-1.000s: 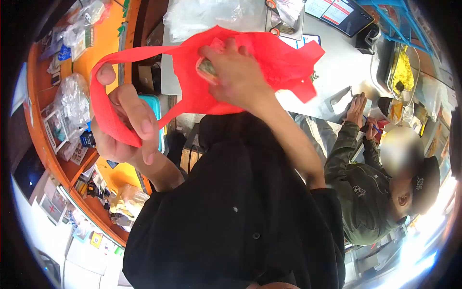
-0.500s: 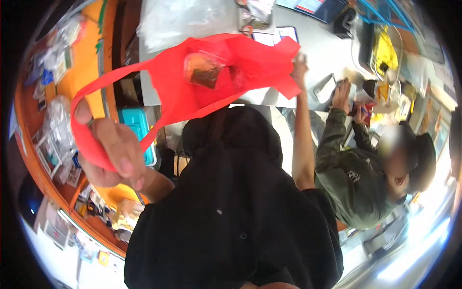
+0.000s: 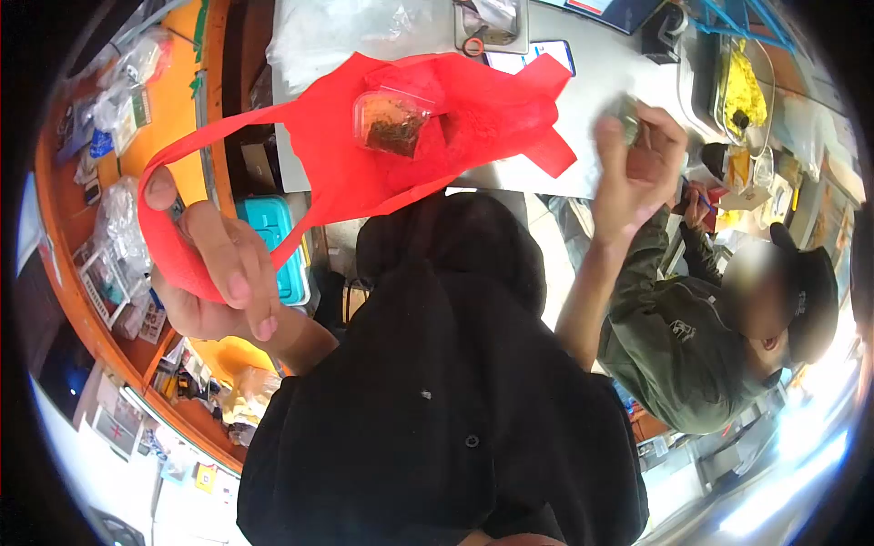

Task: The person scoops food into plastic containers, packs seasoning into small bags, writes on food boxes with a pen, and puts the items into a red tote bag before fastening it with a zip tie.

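Observation:
My left hand (image 3: 214, 273) is closed around the handle of a red tote bag (image 3: 337, 173), which hangs stretched out to the right above the table's edge. Inside the bag's open mouth lies a clear packet (image 3: 391, 125) with brown, crumbly contents. To the right of the bag, my right hand (image 3: 642, 164) is raised with its fingers bent around a small, greenish see-through packet (image 3: 628, 116). That packet is blurred, and its contents cannot be made out. The hand does not touch the bag.
A phone (image 3: 537, 59) and a metal tray (image 3: 492, 27) with orange-handled scissors lie on the grey table (image 3: 510, 177). Clear plastic bags (image 3: 337, 41) are piled at the back. A co-worker in a dark green jacket (image 3: 683, 337) sits at the right. A teal box (image 3: 273, 241) stands below left.
My right hand has come up from beyond the bag's right end and moved right, now with a small packet in its fingers. My left hand still holds the bag's handle.

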`<control>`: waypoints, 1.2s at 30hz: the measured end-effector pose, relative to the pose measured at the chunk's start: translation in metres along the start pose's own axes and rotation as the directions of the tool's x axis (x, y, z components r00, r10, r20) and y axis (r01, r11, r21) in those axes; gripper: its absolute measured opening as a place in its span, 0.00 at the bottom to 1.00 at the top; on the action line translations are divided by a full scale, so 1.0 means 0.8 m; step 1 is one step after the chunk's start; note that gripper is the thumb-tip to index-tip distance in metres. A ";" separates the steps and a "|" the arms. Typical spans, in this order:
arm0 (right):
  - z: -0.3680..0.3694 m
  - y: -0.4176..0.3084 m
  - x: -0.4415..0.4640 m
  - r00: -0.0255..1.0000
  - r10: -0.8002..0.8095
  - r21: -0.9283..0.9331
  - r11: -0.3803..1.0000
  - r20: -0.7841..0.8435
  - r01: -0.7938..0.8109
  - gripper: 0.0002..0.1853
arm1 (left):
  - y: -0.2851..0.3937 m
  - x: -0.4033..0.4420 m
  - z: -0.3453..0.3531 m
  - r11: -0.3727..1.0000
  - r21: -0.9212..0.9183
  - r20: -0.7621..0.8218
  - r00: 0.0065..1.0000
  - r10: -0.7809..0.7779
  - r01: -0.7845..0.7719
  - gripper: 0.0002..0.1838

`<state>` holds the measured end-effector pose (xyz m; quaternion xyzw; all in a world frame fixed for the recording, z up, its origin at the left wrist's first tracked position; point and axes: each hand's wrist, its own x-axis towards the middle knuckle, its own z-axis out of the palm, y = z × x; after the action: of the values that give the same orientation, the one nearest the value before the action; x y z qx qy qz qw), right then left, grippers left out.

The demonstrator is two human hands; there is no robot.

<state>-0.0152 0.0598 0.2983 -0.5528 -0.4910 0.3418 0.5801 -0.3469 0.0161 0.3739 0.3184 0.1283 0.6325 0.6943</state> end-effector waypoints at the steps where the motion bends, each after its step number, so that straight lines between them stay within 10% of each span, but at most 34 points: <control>1: 0.017 -0.013 0.000 0.963 -0.205 -0.167 0.958 0.173 0.234 0.17 | -0.003 0.001 0.001 1.000 0.002 -0.001 1.000 0.005 -0.005 0.27; 5: 0.039 -0.018 0.002 0.980 -0.200 -0.199 0.961 -0.010 0.194 0.16 | 0.000 0.001 0.008 1.000 -0.001 -0.035 0.999 -0.030 0.030 0.18; 7: 0.001 0.050 -0.014 0.977 0.120 -0.097 0.986 -0.175 -0.139 0.17 | -0.002 0.000 0.008 1.000 0.002 -0.017 0.999 -0.027 0.027 0.17; 10: -0.029 0.187 -0.066 0.968 0.155 -0.585 0.811 0.199 -0.010 0.22 | -0.001 0.004 0.006 0.997 0.021 0.023 0.997 -0.079 0.078 0.22; 12: -0.025 0.263 -0.111 0.876 0.036 -0.490 0.839 0.482 0.236 0.28 | 0.001 0.010 0.005 0.994 0.029 0.057 0.993 -0.104 0.102 0.29; 15: -0.011 0.276 -0.125 0.831 0.146 -0.427 0.897 0.536 0.118 0.36 | -0.002 0.016 0.008 0.996 0.025 0.071 0.994 -0.087 0.085 0.40; 17: -0.027 0.292 -0.135 0.933 0.258 -0.349 0.923 0.252 -0.161 0.31 | -0.007 0.014 0.017 0.998 0.048 0.012 0.999 -0.046 0.045 0.45; 19: -0.057 0.204 -0.096 0.923 -0.169 -0.660 0.655 0.345 0.367 0.26 | -0.012 0.014 0.021 0.999 0.051 -0.025 1.000 0.015 -0.014 0.45; 22: 0.010 0.025 -0.061 0.919 -0.169 -0.180 0.978 -0.356 0.110 0.30 | -0.016 0.011 0.025 0.998 0.059 -0.063 0.997 0.034 -0.030 0.44; 23: 0.030 -0.024 -0.050 0.946 -0.097 0.045 0.992 -0.309 0.116 0.41 | -0.017 0.012 0.024 0.996 0.082 -0.058 0.998 0.024 -0.019 0.43; 27: 0.094 -0.043 -0.029 0.844 -0.370 -0.072 0.901 0.389 0.428 0.35 | -0.008 0.010 0.021 0.988 0.154 -0.016 1.000 -0.019 0.021 0.37; 29: 0.111 -0.005 -0.023 0.809 0.114 -0.388 0.910 0.577 0.148 0.37 | -0.004 0.010 0.018 0.989 0.147 -0.014 1.000 -0.008 0.010 0.34; 31: 0.110 0.027 -0.033 0.804 0.387 -0.810 0.556 0.451 0.186 0.39 | -0.003 0.004 0.015 0.995 0.096 -0.035 0.999 0.028 -0.025 0.33; 33: 0.102 0.060 -0.049 0.750 0.446 -0.844 0.457 0.489 0.279 0.34 | -0.001 -0.002 0.008 0.999 0.026 -0.054 0.997 0.046 -0.045 0.32; 35: 0.091 0.080 -0.052 0.411 0.486 -0.565 0.820 0.771 0.089 0.26 | -0.005 0.004 0.011 0.999 -0.024 -0.049 0.998 0.032 -0.033 0.29; 36: 0.090 0.065 -0.049 0.402 0.469 -0.496 0.867 0.786 -0.040 0.23 | -0.002 0.001 0.007 0.995 0.013 -0.119 0.988 0.098 -0.097 0.33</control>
<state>-0.0867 0.0530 0.2330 -0.4654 -0.6857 0.5577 0.0470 -0.3424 0.0150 0.3778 0.2883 0.1562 0.6834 0.6523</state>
